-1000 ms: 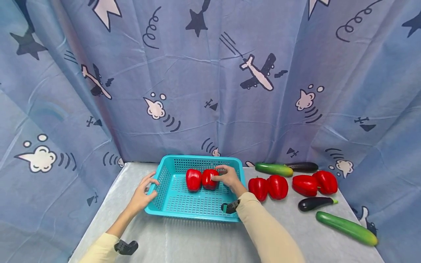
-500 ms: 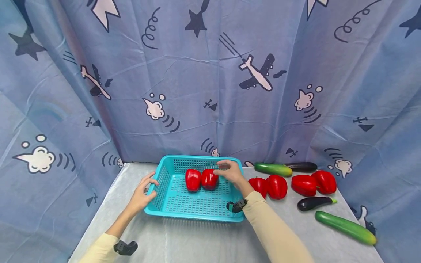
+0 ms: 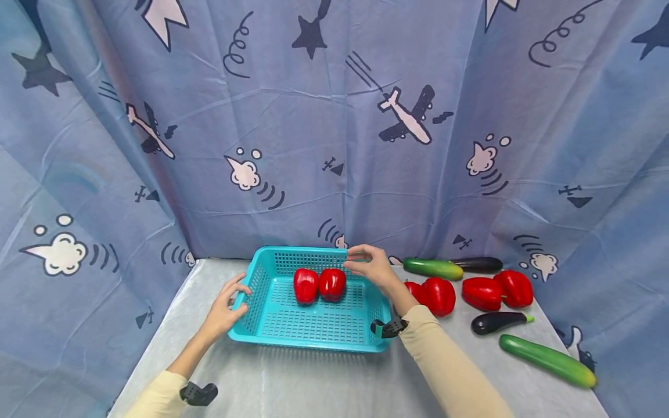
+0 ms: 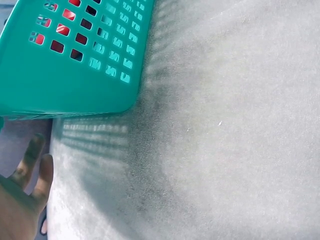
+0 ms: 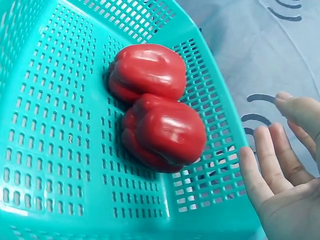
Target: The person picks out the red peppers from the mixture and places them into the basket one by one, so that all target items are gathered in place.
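Two red bell peppers, a left one [image 3: 305, 285] and a right one [image 3: 332, 284], sit side by side at the back of the turquoise plastic basket [image 3: 313, 346]. My right hand [image 3: 373, 267] is raised over the back right corner of the basket. In the right wrist view its fingers [image 5: 270, 172] are spread loosely, apart from the nearest pepper [image 5: 170, 134], and nothing is in them. At the basket's left rim is my left hand [image 3: 223, 310], fingertips reaching to the rim. The left wrist view shows its fingers [image 4: 45, 175] relaxed, beside the basket wall [image 4: 70, 90].
Right of the basket lie several more red bell peppers [image 3: 440, 296], an eggplant [image 3: 496, 323] and a green cucumber [image 3: 546, 360]. Behind them are another cucumber [image 3: 431, 267] and a second eggplant [image 3: 478, 265]. A patterned blue curtain [image 3: 313, 145] hangs behind the table.
My right hand has let go of the right bell pepper in the basket and moved up and to the right. My left hand has stayed at the left rim.
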Tool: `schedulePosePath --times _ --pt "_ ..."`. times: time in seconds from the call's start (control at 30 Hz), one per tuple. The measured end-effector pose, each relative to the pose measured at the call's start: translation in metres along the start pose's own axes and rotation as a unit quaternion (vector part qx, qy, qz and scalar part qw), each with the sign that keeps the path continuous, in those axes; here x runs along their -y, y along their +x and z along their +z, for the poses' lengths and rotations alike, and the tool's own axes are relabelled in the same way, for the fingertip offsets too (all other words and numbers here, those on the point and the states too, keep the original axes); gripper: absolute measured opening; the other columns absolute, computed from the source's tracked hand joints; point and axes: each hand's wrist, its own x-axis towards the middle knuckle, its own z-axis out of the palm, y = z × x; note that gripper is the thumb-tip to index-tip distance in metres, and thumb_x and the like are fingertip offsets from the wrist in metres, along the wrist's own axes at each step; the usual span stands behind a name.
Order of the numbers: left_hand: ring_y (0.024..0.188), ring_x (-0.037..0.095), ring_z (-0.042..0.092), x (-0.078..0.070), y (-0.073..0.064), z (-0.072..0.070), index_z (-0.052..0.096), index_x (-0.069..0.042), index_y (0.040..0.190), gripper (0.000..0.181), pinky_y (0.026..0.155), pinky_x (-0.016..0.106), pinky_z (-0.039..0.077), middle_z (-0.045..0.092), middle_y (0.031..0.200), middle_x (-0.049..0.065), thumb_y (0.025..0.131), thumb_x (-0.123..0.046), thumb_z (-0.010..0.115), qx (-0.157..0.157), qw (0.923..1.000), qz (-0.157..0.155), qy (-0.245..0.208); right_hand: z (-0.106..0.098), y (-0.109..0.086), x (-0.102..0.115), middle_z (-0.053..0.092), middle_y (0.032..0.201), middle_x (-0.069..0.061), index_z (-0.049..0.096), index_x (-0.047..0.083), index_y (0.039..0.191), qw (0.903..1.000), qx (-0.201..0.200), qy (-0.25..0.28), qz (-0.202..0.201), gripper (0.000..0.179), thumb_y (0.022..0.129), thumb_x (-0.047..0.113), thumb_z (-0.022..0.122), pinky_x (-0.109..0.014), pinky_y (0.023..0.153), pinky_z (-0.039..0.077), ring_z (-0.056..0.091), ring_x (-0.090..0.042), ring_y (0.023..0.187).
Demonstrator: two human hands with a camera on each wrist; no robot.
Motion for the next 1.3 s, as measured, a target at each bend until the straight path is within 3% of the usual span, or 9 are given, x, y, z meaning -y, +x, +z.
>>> schedulePosePath --times 0.27,0.57,0.83,1.07,1.3 --pt "0.112 0.049 0.056 0.003 0.001 0.0 0.063 0.007 0.103 0.028 0.082 0.037 0.053 0.035 0.15 0.037 0.079 0.021 0.061 -0.001 1.0 -0.001 -0.007 -0.012 -0.005 0.002 0.067 0.114 -0.019 0.063 -0.008 0.124 0.9993 -0.018 -0.028 -0.017 0.038 0.092 0.008 0.076 -0.043 0.086 0.055 0.068 -0.029 0.101" --pt "0.121 0.05 0.051 0.003 0.0 0.001 0.062 0.008 0.103 0.027 0.084 0.042 0.053 0.037 0.148 0.037 0.079 0.022 0.062 -0.005 1.0 0.005 0.0 -0.036 -0.022 0.0 0.065 0.114 -0.023 0.061 -0.009 0.125 0.9988 -0.036 0.005 -0.034 0.038 0.094 0.009 0.073 -0.041 0.088 0.054 0.069 -0.027 0.101" --pt "0.123 0.05 0.049 0.002 -0.001 0.001 0.062 0.008 0.104 0.027 0.084 0.045 0.052 0.037 0.148 0.036 0.08 0.021 0.061 -0.007 0.9999 0.007 0.007 -0.065 -0.041 -0.012 0.062 0.117 -0.032 0.057 -0.012 0.127 0.997 -0.052 0.049 -0.03 0.04 0.095 0.009 0.071 -0.049 0.092 0.051 0.065 -0.043 0.108" --pt "0.125 0.051 0.047 0.003 0.0 0.001 0.062 0.009 0.104 0.027 0.085 0.049 0.052 0.036 0.149 0.037 0.081 0.021 0.061 -0.005 0.9999 0.008 0.004 -0.084 -0.06 -0.025 0.067 0.112 -0.017 0.054 -0.013 0.127 0.9944 -0.073 0.076 0.002 0.041 0.096 0.009 0.07 -0.048 0.092 0.05 0.071 -0.021 0.098" --pt "0.124 0.051 0.049 0.003 0.0 0.001 0.062 0.007 0.103 0.027 0.086 0.048 0.052 0.037 0.149 0.036 0.081 0.021 0.061 -0.006 0.9999 0.007 0.005 -0.099 -0.073 -0.032 0.069 0.109 -0.009 0.058 -0.008 0.125 0.9889 -0.102 0.106 0.021 0.037 0.095 0.01 0.071 -0.041 0.09 0.052 0.07 -0.02 0.099"
